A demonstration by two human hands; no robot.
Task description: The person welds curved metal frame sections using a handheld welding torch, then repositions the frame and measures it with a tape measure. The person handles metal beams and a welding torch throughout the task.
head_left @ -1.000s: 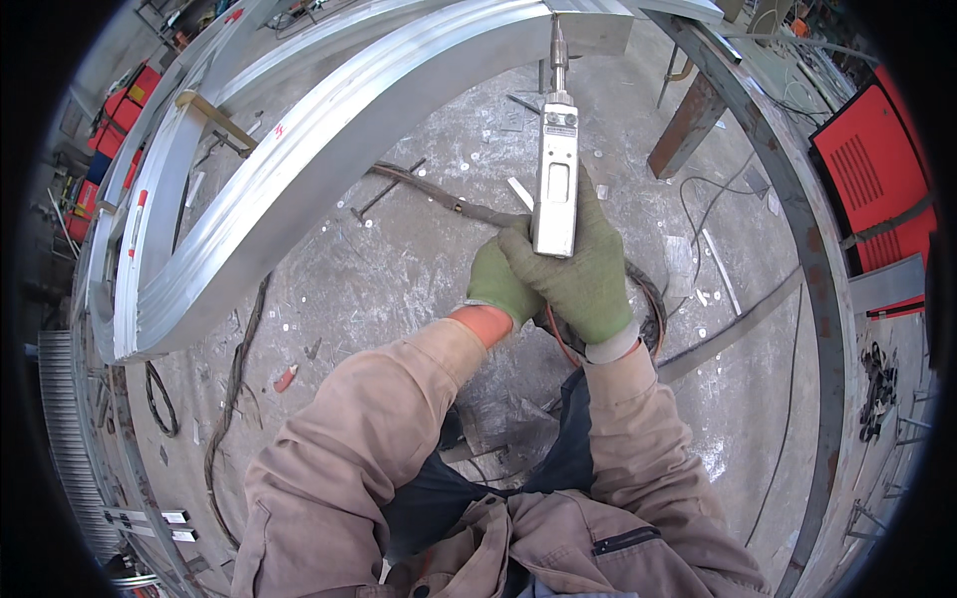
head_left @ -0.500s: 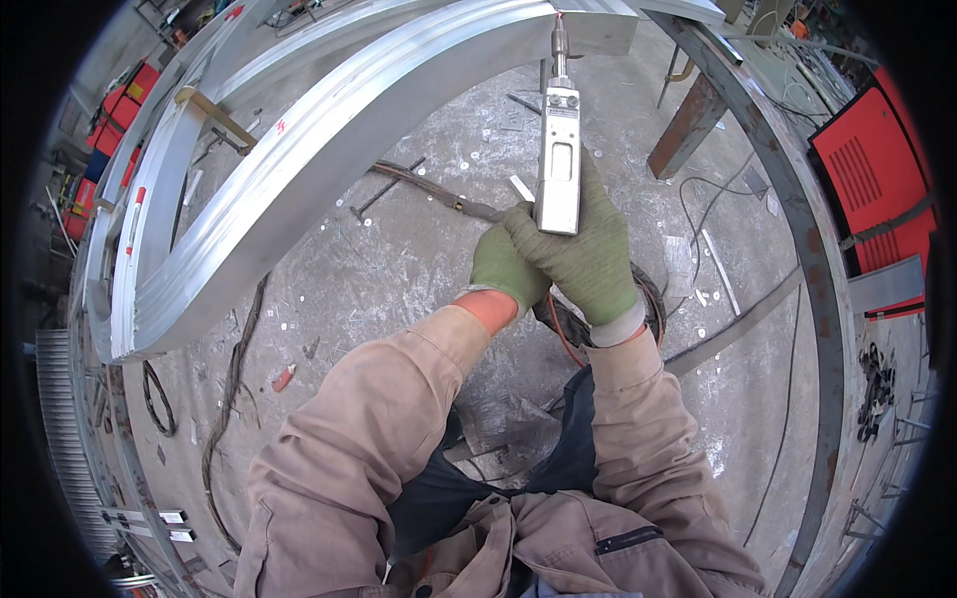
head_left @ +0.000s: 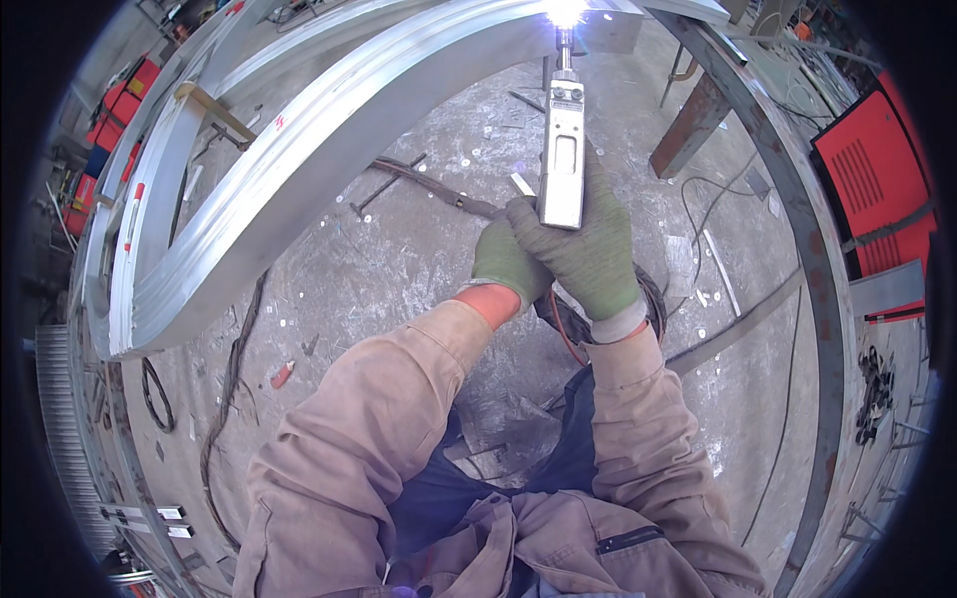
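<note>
Both of my hands wear green knit gloves and are closed around a silver, boxy welding gun (head_left: 564, 149). My right hand (head_left: 596, 254) wraps its rear end, with the fingers crossing over toward the left. Pressed against it from the left and below, my left hand (head_left: 503, 257) also grips there; its fingertips are hidden. The gun's narrow nozzle (head_left: 565, 48) points away from me. A glaring white-violet light burns at its tip, on the curved, ridged aluminium beam (head_left: 359, 110) at the far edge. The glare hides the contact spot.
A dark steel frame rail (head_left: 825, 329) curves along the right, with a rusty steel leg (head_left: 688, 135) inside it. Red cabinets (head_left: 869, 169) stand beyond. A cable bundle (head_left: 439, 189) and a T-shaped bar (head_left: 384, 189) lie on the littered floor. A wooden-looking clamp piece (head_left: 214, 112) sits at the left.
A bright arc-like light has come on at the nozzle tip, where only a tiny red glow showed before. The gun and my hands have shifted very slightly to the right.
</note>
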